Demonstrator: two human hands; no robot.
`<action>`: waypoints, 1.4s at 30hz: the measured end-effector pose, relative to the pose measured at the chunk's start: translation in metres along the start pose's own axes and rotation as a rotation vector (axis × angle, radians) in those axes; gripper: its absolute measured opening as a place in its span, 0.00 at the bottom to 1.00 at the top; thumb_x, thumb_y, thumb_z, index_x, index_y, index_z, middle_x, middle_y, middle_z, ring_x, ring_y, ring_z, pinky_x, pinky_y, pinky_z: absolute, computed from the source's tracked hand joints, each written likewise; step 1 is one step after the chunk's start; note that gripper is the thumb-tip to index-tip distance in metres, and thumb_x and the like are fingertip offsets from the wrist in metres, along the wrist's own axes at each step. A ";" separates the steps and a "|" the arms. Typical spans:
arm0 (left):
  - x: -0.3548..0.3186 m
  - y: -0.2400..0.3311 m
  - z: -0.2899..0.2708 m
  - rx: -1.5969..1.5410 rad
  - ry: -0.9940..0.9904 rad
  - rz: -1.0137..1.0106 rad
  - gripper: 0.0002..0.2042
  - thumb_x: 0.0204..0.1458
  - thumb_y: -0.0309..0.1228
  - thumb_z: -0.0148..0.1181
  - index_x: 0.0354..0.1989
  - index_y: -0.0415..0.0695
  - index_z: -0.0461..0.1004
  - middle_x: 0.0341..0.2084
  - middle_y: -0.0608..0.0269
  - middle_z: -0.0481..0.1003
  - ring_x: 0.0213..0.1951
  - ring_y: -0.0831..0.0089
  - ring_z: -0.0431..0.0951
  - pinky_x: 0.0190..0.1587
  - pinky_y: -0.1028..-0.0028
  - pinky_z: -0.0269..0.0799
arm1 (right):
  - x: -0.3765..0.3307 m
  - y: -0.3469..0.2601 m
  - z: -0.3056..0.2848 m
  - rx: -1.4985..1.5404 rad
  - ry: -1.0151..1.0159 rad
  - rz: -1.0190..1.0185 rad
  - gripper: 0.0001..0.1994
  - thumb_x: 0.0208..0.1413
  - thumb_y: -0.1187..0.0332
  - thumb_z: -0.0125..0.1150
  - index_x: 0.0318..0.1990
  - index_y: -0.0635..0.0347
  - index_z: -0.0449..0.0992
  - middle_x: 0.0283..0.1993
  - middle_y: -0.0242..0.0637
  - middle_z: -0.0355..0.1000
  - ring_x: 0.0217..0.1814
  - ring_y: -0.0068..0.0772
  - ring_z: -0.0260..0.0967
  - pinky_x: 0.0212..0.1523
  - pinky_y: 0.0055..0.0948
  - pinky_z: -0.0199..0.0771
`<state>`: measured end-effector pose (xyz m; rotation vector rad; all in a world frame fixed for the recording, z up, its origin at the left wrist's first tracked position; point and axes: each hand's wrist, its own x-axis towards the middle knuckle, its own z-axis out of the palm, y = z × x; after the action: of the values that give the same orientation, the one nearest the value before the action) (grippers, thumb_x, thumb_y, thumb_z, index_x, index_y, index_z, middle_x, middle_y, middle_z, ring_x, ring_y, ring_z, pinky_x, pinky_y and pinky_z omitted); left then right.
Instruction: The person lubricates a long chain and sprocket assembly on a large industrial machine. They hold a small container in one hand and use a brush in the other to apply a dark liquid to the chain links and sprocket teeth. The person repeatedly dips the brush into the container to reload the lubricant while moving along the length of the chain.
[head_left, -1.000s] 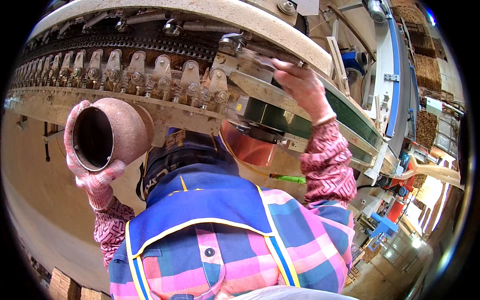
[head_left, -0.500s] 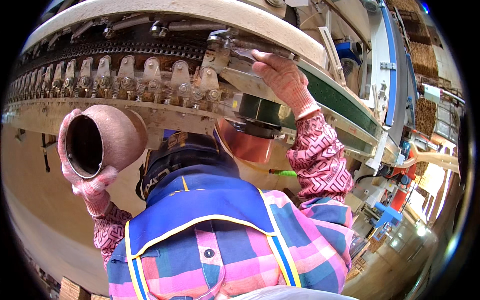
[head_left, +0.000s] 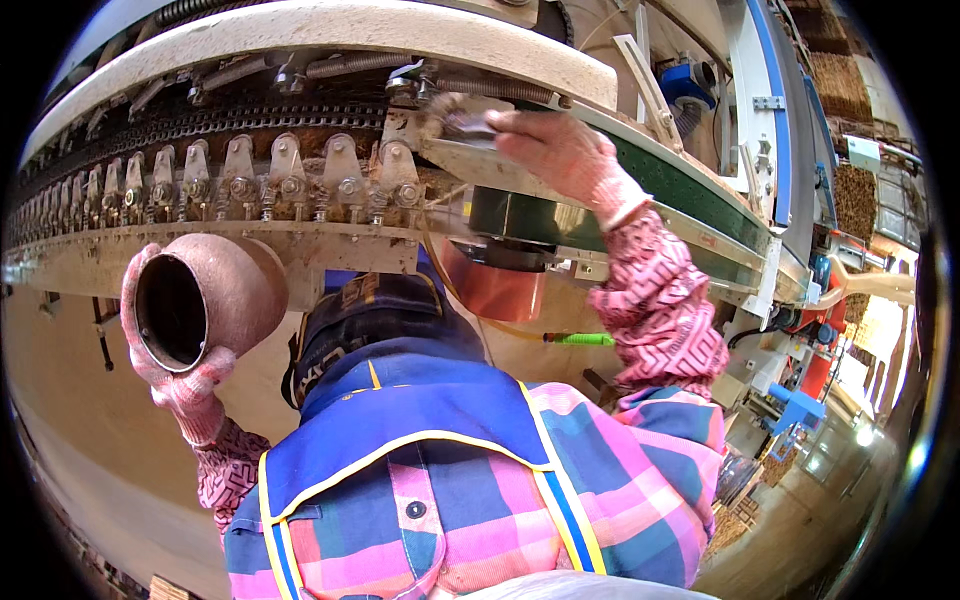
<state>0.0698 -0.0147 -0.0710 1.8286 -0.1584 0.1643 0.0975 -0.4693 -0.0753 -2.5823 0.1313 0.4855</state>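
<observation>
Pot (head_left: pixel 235 290), brown and likely metal, was in the left hand (head_left: pixel 170 378), just in front of a long machine (head_left: pixel 335 245). Gloved fingers curled round its rim, and its dark mouth faced the person's head, so I could not tell what was inside. It looked heavy, and if those fingers slipped, it could drop or tip over. The right hand (head_left: pixel 565 150) gripped a thin brush-like tool (head_left: pixel 465 122), blurry at its end, over the machine's metal ledge. A loose grip could let the tool fall into the machine, or a bolt could snag it.

Around them, the pale beam (head_left: pixel 340 45) was biggest. It ran past the far side of the tool and left little room to reach that way. A chain (head_left: pixel 290 108) lay left of the tool. I could not tell if it was running, but if so, it could grab a glove. A green belt (head_left: pixel 680 185) slanted away beyond the right arm. A red-brown drum (head_left: pixel 495 285) sat nearer the person. Smallest was a spring (head_left: pixel 495 90), close beside the tool, where fingers could get pinched.
</observation>
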 end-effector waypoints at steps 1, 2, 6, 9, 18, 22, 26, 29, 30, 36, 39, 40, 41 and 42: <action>0.000 0.001 0.000 0.011 0.002 0.000 0.59 0.28 0.54 0.78 0.71 0.33 0.60 0.69 0.44 0.64 0.70 0.51 0.65 0.74 0.53 0.55 | -0.008 0.000 -0.016 0.028 -0.086 0.093 0.22 0.64 0.50 0.57 0.62 0.42 0.79 0.55 0.39 0.81 0.57 0.41 0.78 0.58 0.34 0.75; -0.002 0.001 0.000 0.019 0.015 -0.001 0.59 0.29 0.55 0.78 0.71 0.33 0.60 0.69 0.44 0.64 0.70 0.51 0.65 0.74 0.53 0.55 | -0.015 0.006 -0.031 0.048 -0.174 0.179 0.22 0.63 0.49 0.57 0.62 0.43 0.79 0.56 0.39 0.80 0.58 0.42 0.78 0.59 0.34 0.75; 0.000 0.000 0.002 0.016 0.018 0.006 0.59 0.26 0.53 0.77 0.71 0.33 0.61 0.68 0.44 0.65 0.69 0.50 0.65 0.73 0.52 0.55 | -0.058 0.066 -0.050 -0.035 0.038 0.057 0.21 0.61 0.56 0.62 0.61 0.47 0.79 0.59 0.39 0.79 0.59 0.40 0.77 0.61 0.31 0.73; -0.003 0.005 0.004 -0.004 0.063 -0.044 0.59 0.24 0.51 0.76 0.70 0.33 0.62 0.67 0.43 0.66 0.69 0.50 0.65 0.73 0.52 0.56 | -0.069 0.065 -0.053 0.091 0.188 0.084 0.21 0.58 0.59 0.66 0.60 0.45 0.80 0.52 0.39 0.82 0.52 0.39 0.80 0.56 0.32 0.77; 0.010 0.021 0.006 0.073 0.070 -0.120 0.57 0.24 0.51 0.72 0.69 0.32 0.63 0.65 0.47 0.67 0.67 0.53 0.67 0.72 0.55 0.58 | -0.035 0.053 0.009 -0.357 0.447 -0.135 0.13 0.59 0.59 0.62 0.51 0.37 0.77 0.32 0.36 0.79 0.36 0.48 0.79 0.40 0.45 0.78; 0.005 0.030 0.004 0.150 0.075 -0.103 0.56 0.25 0.50 0.73 0.69 0.32 0.63 0.66 0.47 0.67 0.68 0.53 0.66 0.72 0.55 0.57 | -0.058 0.045 -0.009 -0.341 0.196 -0.056 0.20 0.61 0.59 0.62 0.62 0.34 0.74 0.34 0.42 0.78 0.36 0.51 0.79 0.37 0.47 0.79; -0.003 0.044 0.007 0.240 0.074 -0.087 0.56 0.27 0.50 0.73 0.70 0.33 0.62 0.66 0.47 0.67 0.68 0.53 0.66 0.72 0.55 0.57 | -0.050 0.054 -0.028 -0.335 0.177 -0.079 0.18 0.60 0.55 0.62 0.58 0.28 0.76 0.33 0.35 0.79 0.38 0.44 0.79 0.43 0.41 0.80; -0.015 0.053 0.005 0.290 0.098 -0.078 0.56 0.28 0.50 0.74 0.70 0.33 0.62 0.66 0.47 0.67 0.68 0.53 0.66 0.72 0.55 0.57 | -0.040 0.044 -0.012 -0.351 0.275 0.024 0.19 0.59 0.55 0.62 0.59 0.31 0.76 0.33 0.35 0.77 0.38 0.41 0.78 0.43 0.40 0.79; -0.017 0.053 0.007 0.294 0.101 -0.080 0.55 0.29 0.50 0.74 0.70 0.33 0.62 0.66 0.47 0.66 0.68 0.53 0.66 0.72 0.55 0.57 | -0.045 0.046 -0.006 -0.347 0.322 0.016 0.19 0.60 0.55 0.62 0.59 0.32 0.76 0.33 0.35 0.77 0.38 0.42 0.78 0.43 0.40 0.79; -0.018 0.059 0.020 0.324 0.067 -0.065 0.55 0.31 0.50 0.75 0.70 0.33 0.62 0.67 0.48 0.66 0.69 0.53 0.65 0.72 0.55 0.57 | -0.063 0.053 -0.053 0.092 0.029 0.027 0.18 0.60 0.52 0.62 0.57 0.37 0.81 0.49 0.38 0.81 0.51 0.50 0.79 0.53 0.41 0.79; -0.014 0.056 0.022 0.306 0.031 -0.053 0.54 0.32 0.50 0.75 0.71 0.33 0.61 0.67 0.48 0.66 0.69 0.54 0.65 0.72 0.55 0.56 | -0.075 0.058 -0.036 0.286 0.172 0.002 0.22 0.59 0.56 0.65 0.60 0.47 0.80 0.58 0.37 0.79 0.59 0.39 0.77 0.61 0.33 0.74; -0.013 0.055 0.024 0.303 0.009 -0.048 0.54 0.33 0.50 0.75 0.71 0.33 0.61 0.67 0.48 0.66 0.69 0.54 0.65 0.72 0.55 0.56 | -0.082 0.053 -0.040 0.477 0.070 0.081 0.24 0.59 0.60 0.68 0.62 0.51 0.78 0.57 0.41 0.80 0.60 0.34 0.77 0.61 0.30 0.73; -0.014 0.056 0.026 0.302 -0.003 -0.049 0.54 0.33 0.50 0.76 0.71 0.33 0.61 0.67 0.48 0.66 0.69 0.54 0.65 0.72 0.55 0.56 | -0.087 0.052 -0.036 0.697 -0.007 0.053 0.24 0.59 0.63 0.68 0.63 0.54 0.78 0.56 0.42 0.80 0.59 0.32 0.77 0.61 0.29 0.72; -0.015 0.058 0.027 0.296 -0.023 -0.049 0.54 0.34 0.50 0.76 0.71 0.33 0.61 0.67 0.48 0.66 0.69 0.54 0.65 0.72 0.55 0.56 | -0.090 0.050 -0.028 0.915 -0.091 0.030 0.23 0.59 0.65 0.68 0.63 0.56 0.77 0.56 0.44 0.81 0.59 0.31 0.76 0.61 0.28 0.72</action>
<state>0.0450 -0.0559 -0.0262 2.1274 -0.1094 0.1371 0.0131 -0.5261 -0.0429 -1.6635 0.2839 0.4190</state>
